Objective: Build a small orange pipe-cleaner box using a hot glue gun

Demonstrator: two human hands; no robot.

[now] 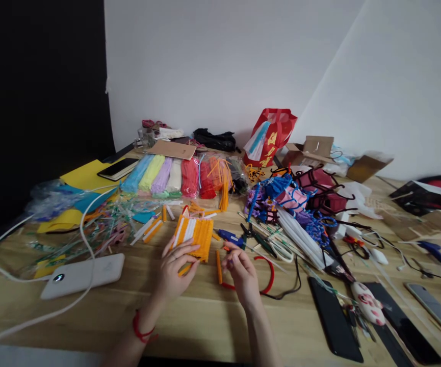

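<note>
On the pale wooden worktop (67, 334), a white rectangular power bank (90, 275) lies at left, a black rectangular phone (335, 322) at right, and a red gold-lettered bag (281, 127) stands behind.

A pale wood-grained surface (292, 323) spans the frame. On it lie a white power bank (109, 267) at lower left, coloured bundles (173, 178) in clear plastic near the middle, an orange strip (219, 267) and a blue glue gun (231, 237) just below centre, and a black phone (335, 320) at lower right.

The left grip (177, 267) holds an orange-and-white panel (203, 237).
</note>
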